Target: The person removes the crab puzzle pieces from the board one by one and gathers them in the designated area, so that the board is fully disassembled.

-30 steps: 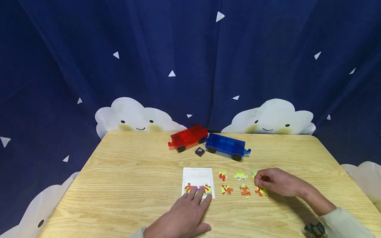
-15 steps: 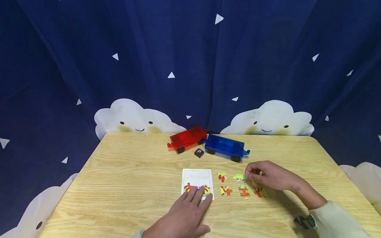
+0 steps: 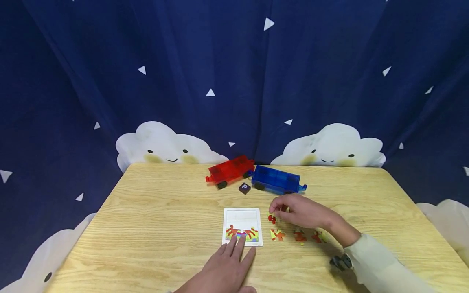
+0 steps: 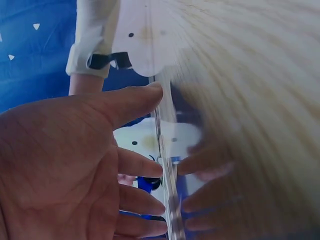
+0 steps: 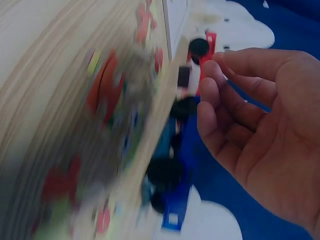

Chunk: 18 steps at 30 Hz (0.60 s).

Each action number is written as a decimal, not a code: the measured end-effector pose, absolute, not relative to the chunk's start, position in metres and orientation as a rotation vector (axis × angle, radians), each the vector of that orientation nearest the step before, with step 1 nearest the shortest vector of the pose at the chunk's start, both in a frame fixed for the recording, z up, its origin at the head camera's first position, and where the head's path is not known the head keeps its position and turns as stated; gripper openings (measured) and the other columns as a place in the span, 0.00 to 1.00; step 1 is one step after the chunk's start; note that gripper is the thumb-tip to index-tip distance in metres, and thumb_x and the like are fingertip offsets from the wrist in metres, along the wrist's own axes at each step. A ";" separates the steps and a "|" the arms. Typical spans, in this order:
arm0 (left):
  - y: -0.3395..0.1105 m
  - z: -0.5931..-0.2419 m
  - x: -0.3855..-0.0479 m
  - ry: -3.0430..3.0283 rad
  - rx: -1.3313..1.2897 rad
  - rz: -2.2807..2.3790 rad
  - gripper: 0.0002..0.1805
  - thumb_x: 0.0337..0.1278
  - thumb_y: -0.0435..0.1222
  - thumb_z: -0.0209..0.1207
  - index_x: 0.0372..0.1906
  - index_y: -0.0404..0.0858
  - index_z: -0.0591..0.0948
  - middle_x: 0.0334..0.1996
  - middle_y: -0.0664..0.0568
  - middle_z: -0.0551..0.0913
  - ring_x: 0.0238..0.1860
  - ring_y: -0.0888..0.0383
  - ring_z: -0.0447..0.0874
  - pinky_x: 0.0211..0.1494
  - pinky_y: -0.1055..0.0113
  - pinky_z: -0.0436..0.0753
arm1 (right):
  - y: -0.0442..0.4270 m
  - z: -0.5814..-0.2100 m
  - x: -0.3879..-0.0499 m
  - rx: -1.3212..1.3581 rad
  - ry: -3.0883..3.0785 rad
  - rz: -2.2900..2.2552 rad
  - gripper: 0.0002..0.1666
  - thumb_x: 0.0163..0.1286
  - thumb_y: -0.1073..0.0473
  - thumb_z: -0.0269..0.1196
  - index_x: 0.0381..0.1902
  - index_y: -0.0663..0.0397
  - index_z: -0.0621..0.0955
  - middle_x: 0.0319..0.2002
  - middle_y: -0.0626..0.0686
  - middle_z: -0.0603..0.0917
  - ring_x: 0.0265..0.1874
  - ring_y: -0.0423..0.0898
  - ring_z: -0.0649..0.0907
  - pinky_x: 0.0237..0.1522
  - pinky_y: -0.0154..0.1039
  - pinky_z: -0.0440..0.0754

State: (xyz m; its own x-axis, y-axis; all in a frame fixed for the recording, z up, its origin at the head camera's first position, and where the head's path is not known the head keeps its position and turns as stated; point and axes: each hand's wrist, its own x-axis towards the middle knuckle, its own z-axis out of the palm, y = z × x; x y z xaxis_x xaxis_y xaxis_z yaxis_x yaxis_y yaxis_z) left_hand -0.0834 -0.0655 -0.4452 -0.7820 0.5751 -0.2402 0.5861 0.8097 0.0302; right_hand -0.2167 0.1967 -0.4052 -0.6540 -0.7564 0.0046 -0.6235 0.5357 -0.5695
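Note:
My left hand (image 3: 223, 264) rests with straight fingers at the lower edge of a white puzzle board (image 3: 242, 211). Joined crab puzzle pieces (image 3: 252, 235) fill the board's bottom strip. In the left wrist view the palm and fingers (image 4: 140, 199) show flat and spread. My right hand (image 3: 302, 211) hovers with loosely curved fingers; its fingertips are beside a red claw puzzle piece (image 3: 272, 219). No piece shows between its fingers (image 5: 209, 116) in the right wrist view. Below lie an orange-yellow piece (image 3: 277, 235), an orange piece (image 3: 299, 235) and a red-yellow piece (image 3: 318, 236). The hand hides other upper-row pieces in the head view.
Behind the board stand a red toy wagon (image 3: 231, 170) and a blue toy wagon (image 3: 275, 179). A small dark tile marked P (image 3: 244, 188) lies before them. The wooden table (image 3: 165, 211) ends at a dark blue curtain (image 3: 234, 61).
My right hand has moved left along the upper row of pieces, from the rightmost towards the red claw piece. The left hand has drawn back slightly, baring more of the crab picture.

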 end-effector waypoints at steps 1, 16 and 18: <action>-0.066 -0.445 -0.084 2.748 0.884 -0.054 0.46 0.63 0.71 0.51 0.78 0.48 0.68 0.77 0.43 0.62 0.77 0.44 0.58 0.70 0.54 0.69 | 0.189 -0.406 -0.218 -1.170 2.528 -0.789 0.06 0.78 0.61 0.61 0.47 0.50 0.85 0.39 0.43 0.84 0.35 0.40 0.79 0.40 0.38 0.80; -0.076 -0.438 -0.082 2.767 0.958 -0.080 0.45 0.66 0.70 0.48 0.77 0.44 0.69 0.76 0.46 0.65 0.75 0.46 0.62 0.68 0.54 0.72 | 0.119 -0.433 -0.227 -1.207 2.405 -0.790 0.08 0.78 0.62 0.61 0.46 0.47 0.86 0.40 0.41 0.83 0.39 0.39 0.79 0.49 0.38 0.79; -0.082 -0.434 -0.084 2.816 0.990 -0.054 0.44 0.67 0.68 0.51 0.76 0.43 0.70 0.75 0.45 0.67 0.74 0.47 0.65 0.68 0.54 0.73 | 0.116 -0.434 -0.226 -1.220 2.390 -0.803 0.08 0.77 0.63 0.60 0.46 0.48 0.86 0.38 0.41 0.83 0.37 0.39 0.79 0.46 0.38 0.79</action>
